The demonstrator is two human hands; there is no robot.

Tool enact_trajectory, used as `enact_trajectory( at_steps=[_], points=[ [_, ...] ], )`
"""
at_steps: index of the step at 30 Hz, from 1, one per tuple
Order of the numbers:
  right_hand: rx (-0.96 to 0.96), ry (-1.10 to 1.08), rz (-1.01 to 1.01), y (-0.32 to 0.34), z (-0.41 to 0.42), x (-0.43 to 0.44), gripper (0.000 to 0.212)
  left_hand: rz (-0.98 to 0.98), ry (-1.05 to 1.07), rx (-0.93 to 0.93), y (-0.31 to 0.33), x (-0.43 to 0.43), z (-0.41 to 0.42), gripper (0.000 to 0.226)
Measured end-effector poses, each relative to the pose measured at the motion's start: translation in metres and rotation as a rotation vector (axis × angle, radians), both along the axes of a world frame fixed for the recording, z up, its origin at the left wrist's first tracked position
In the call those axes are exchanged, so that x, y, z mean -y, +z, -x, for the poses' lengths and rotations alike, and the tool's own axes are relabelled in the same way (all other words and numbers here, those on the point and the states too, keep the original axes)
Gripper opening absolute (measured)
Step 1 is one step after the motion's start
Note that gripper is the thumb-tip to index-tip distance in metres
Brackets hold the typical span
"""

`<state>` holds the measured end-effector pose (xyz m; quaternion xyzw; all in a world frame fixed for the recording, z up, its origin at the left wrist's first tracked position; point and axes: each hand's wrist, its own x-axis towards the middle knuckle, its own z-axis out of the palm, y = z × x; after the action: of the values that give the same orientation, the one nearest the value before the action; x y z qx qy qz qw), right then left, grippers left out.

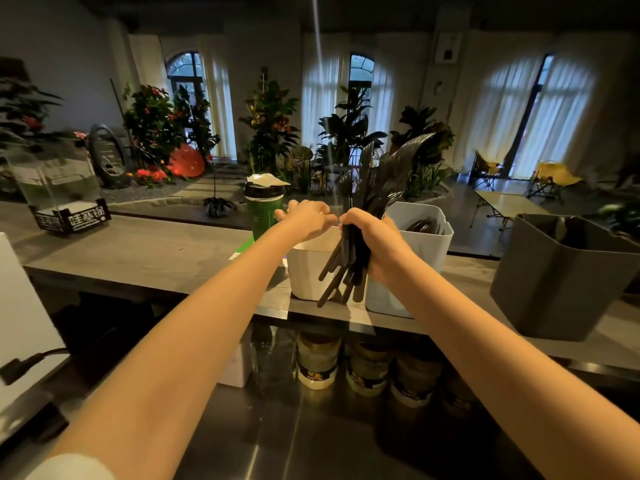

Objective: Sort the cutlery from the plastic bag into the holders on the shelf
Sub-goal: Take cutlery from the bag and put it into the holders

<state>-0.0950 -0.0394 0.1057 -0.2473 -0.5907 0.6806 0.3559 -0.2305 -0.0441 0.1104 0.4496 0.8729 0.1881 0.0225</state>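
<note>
On the shelf (156, 258) stand the pale blue holder (426, 237), with dark pieces already in it, and the white holder (306, 275) just beside it; above them my right hand (374, 244) grips a bundle of black cutlery (348, 265) round its handles; it looks light, stiff and slick, likely to fan out, so I would pinch single handles; my left hand (308, 216) is right beside it, fingers bent; I cannot tell whether it holds a piece.

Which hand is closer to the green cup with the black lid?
The left. The left hand hovers just beside the green cup, above the white holder; the right hand is farther off, gripping a bundle of black cutlery.
</note>
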Motion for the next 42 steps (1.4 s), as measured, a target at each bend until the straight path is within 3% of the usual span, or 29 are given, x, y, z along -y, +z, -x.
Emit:
enact_trajectory(
  at_steps=[5,7,9,11,14,18,24,28,31,34,38,42],
  points=[
    [-0.038,0.077,0.051,0.004,-0.034,0.012,0.011,-0.672,-0.041,0.497,0.015,0.03,-0.012,0.028],
    [-0.008,0.166,0.076,0.002,-0.057,0.022,0.013,-0.72,-0.124,0.71,0.016,0.053,-0.043,0.03],
    [-0.001,0.269,0.112,-0.006,-0.082,0.035,0.011,-0.633,-0.225,0.983,0.011,0.074,-0.076,0.048],
    [-0.036,0.357,0.141,-0.017,-0.104,0.051,0.013,-0.553,-0.287,1.124,0.005,0.091,-0.105,0.054],
    [-0.083,0.449,0.233,-0.031,-0.131,0.072,0.015,-0.46,-0.278,1.077,-0.003,0.107,-0.142,0.047],
    [-0.075,0.44,0.283,-0.046,-0.165,0.085,0.017,-0.427,-0.372,1.115,-0.014,0.124,-0.178,0.017],
    [0.047,0.377,0.099,-0.057,-0.215,0.1,0.027,-0.354,-0.401,1.159,-0.027,0.148,-0.221,0.029],
    [0.059,0.335,0.148,-0.069,-0.24,0.107,0.04,-0.3,-0.387,1.115,-0.037,0.159,-0.246,0.033],
    [0.082,0.281,0.152,-0.078,-0.255,0.116,0.033,-0.317,-0.365,1.042,-0.044,0.166,-0.268,0.023],
    [0.109,0.182,0.195,-0.092,-0.27,0.128,0.03,-0.293,-0.329,0.998,-0.061,0.167,-0.284,0.037],
    [0.173,0.086,0.266,-0.111,-0.294,0.145,0.028,-0.22,-0.267,1.23,-0.086,0.176,-0.3,0.053],
    [0.177,0.064,0.318,-0.131,-0.314,0.156,0.022,-0.272,-0.191,1.365,-0.108,0.188,-0.313,0.036]
  ],
)
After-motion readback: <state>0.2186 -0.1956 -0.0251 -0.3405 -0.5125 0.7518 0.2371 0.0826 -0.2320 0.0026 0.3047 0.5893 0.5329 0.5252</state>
